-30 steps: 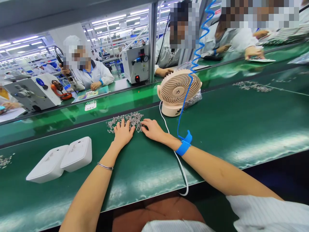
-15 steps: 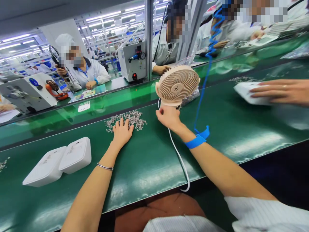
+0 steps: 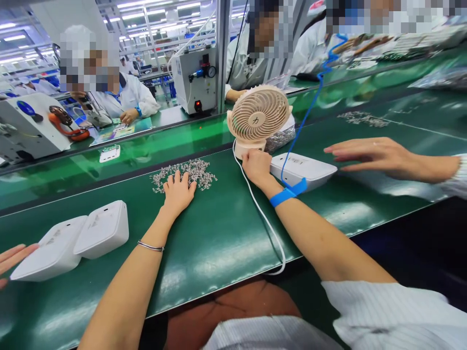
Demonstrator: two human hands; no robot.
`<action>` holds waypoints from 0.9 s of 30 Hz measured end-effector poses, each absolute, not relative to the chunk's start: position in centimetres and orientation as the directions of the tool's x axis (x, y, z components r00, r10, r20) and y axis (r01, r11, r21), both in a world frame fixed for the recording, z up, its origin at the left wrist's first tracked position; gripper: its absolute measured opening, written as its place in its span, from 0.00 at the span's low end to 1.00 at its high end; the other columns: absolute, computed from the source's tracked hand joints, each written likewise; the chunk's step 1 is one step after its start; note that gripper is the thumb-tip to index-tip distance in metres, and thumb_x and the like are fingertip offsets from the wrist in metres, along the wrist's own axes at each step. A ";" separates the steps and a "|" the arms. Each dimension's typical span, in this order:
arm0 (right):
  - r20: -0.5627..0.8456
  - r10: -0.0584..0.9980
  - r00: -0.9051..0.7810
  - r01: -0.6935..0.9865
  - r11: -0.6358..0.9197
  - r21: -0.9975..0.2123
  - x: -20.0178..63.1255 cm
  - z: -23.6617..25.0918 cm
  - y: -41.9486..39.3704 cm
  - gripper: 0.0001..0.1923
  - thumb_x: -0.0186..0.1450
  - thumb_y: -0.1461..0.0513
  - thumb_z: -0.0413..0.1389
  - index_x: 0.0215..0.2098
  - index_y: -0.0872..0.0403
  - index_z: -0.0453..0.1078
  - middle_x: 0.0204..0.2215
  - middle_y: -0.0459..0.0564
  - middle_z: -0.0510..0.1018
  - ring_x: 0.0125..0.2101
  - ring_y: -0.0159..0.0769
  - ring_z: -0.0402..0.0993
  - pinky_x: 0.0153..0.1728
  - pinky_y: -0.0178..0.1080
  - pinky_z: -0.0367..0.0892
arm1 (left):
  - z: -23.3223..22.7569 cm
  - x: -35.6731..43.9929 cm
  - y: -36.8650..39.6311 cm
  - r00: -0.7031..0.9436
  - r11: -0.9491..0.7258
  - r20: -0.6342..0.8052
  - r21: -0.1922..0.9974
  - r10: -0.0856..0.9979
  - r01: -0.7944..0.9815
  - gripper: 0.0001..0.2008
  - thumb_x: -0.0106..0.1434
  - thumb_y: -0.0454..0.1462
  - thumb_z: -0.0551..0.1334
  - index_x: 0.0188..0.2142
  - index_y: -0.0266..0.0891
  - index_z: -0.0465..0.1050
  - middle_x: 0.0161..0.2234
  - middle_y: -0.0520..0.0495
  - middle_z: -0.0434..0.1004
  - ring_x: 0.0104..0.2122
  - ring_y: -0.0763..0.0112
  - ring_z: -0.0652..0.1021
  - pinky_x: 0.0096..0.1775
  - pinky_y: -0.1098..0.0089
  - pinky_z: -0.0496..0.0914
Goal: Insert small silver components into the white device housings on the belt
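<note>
My left hand [image 3: 178, 190] lies with fingers spread on a pile of small shiny metal pieces [image 3: 202, 171] on the green work surface. My right hand [image 3: 257, 166] is closed at the base of a beige desk fan [image 3: 260, 114]; its fingertips are partly hidden. A blue wrist strap [image 3: 288, 192] with a coiled cord circles my right wrist. Just right of that hand rests a white plastic box [image 3: 310, 168], its near end behind my wrist. The fan's white cable [image 3: 264, 216] runs down past the front edge.
Two white boxes [image 3: 104, 228] stand together at left, another person's fingers [image 3: 16, 257] at the farther one. A co-worker's hand [image 3: 386, 156] hovers right of the near box. More metal pieces [image 3: 363, 119] lie at the back right. A clear bag [image 3: 280, 138] sits behind the fan.
The white box at right has slid left to beside my right hand, and the co-worker's hand has come off it. Another person's fingers have appeared at far left. The view has shifted slightly.
</note>
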State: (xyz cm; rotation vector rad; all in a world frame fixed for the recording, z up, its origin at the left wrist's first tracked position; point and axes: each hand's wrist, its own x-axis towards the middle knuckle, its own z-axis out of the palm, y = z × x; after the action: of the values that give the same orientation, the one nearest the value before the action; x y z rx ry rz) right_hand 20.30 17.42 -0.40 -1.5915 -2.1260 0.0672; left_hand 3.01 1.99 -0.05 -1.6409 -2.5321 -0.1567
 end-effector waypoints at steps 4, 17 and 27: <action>0.367 0.904 -0.219 0.878 0.346 -0.330 20.4 -1.1 18.1 0.15 0.67 0.66 0.44 0.41 0.69 0.70 0.37 0.70 0.71 0.39 0.57 0.68 0.39 0.49 0.61 | 0.1 3.2 2.0 -0.408 0.409 0.161 0.024 0.899 0.912 0.24 0.65 0.46 0.45 0.58 0.41 0.58 0.61 0.40 0.53 0.57 0.50 0.58 0.54 0.51 0.58; 0.450 0.893 0.012 0.962 0.113 -0.249 29.8 1.3 14.0 0.31 0.50 0.49 0.67 0.46 0.57 0.70 0.56 0.70 0.49 0.51 0.72 0.47 0.43 0.62 0.50 | -0.1 3.6 -3.2 -0.522 0.504 0.175 0.136 0.835 0.853 0.27 0.63 0.47 0.49 0.59 0.37 0.57 0.62 0.39 0.51 0.59 0.41 0.53 0.55 0.47 0.55; 0.118 0.993 -0.016 0.885 0.069 -0.461 39.2 2.0 16.5 0.33 0.50 0.63 0.69 0.53 0.56 0.68 0.41 0.62 0.70 0.40 0.48 0.70 0.37 0.40 0.64 | -0.4 3.4 -3.5 -0.494 0.443 0.138 0.284 0.859 0.850 0.28 0.63 0.43 0.50 0.60 0.32 0.54 0.62 0.34 0.48 0.59 0.43 0.55 0.55 0.48 0.55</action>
State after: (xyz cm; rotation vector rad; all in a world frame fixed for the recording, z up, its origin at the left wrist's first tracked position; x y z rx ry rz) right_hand 39.18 16.47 1.98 -1.8641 -1.9501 0.3606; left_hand 3.41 -3.53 -0.44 -1.5933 -2.6910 -0.5042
